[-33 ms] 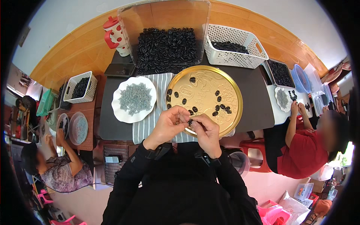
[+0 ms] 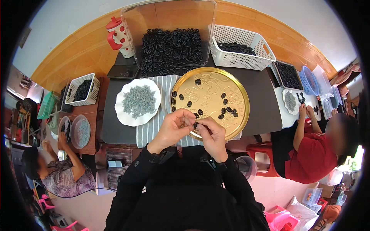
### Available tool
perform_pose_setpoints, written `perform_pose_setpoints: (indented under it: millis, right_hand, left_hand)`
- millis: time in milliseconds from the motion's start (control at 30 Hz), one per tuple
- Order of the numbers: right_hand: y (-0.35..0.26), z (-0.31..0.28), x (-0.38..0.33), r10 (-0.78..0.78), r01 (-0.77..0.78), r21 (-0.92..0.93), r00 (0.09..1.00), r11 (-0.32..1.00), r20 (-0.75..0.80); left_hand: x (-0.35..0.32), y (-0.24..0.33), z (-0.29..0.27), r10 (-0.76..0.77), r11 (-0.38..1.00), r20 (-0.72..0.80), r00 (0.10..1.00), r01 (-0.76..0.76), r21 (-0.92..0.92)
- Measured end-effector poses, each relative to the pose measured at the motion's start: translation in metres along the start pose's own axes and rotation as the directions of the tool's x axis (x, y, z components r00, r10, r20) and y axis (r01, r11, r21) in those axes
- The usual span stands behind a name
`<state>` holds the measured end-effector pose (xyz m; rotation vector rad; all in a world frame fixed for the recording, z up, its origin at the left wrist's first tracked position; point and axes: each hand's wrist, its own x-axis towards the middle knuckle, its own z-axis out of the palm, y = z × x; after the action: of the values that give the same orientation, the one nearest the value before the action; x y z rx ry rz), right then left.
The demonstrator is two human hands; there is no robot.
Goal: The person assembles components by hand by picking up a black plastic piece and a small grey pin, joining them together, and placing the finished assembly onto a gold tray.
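Nothing visibly shifted since the earlier frame, left hand (image 2: 174,127) and right hand (image 2: 211,134) pinching a small black piece (image 2: 195,125) between fingertips, over near rim of gold round tray (image 2: 239,115), white plate (image 2: 127,119) of grey bits beside it

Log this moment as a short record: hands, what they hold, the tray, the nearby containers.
left hand: pinching a small black piece together with the right hand
gold tray: round, holds scattered black pieces
white plate: left of the tray, heaped with small grey parts
clear bin: behind the tray, full of black rings
white basket: right of the bin, black pieces inside
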<state>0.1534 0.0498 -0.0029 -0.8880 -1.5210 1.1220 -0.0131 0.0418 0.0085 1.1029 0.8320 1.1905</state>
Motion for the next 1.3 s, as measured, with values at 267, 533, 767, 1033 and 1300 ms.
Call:
perform_pose_setpoints:
  millis: [267, 533, 767, 1033, 1300]
  right_hand:
    - [0.002, 0.001, 0.001, 0.008, -0.008, 0.027, 1.0, 1.0, -0.015]
    - [-0.004, -0.001, 0.002, -0.049, 0.05, -0.037, 0.999, 0.998, 0.014]
    - [-0.007, -0.005, 0.002, -0.114, 0.122, -0.111, 0.991, 0.986, 0.073]
    - [0.003, 0.0, -0.005, -0.083, 0.082, -0.06, 0.996, 0.995, -0.016]
    - [-0.003, 0.002, -0.009, 0.23, -0.204, 0.259, 0.97, 0.944, -0.075]
  left_hand:
    - [0.0, 0.001, 0.002, 0.011, 1.0, 0.002, 1.0, -0.011, 0.022]
    - [-0.002, 0.002, 0.006, 0.001, 1.0, -0.022, 1.0, 0.0, 0.03]
    - [-0.002, 0.001, 0.011, 0.055, 0.997, -0.047, 0.997, -0.052, 0.057]
    - [-0.002, -0.002, 0.012, 0.084, 0.988, -0.083, 0.993, -0.072, 0.14]
    - [-0.009, -0.005, 0.004, -0.001, 0.999, -0.022, 1.0, 0.002, 0.038]
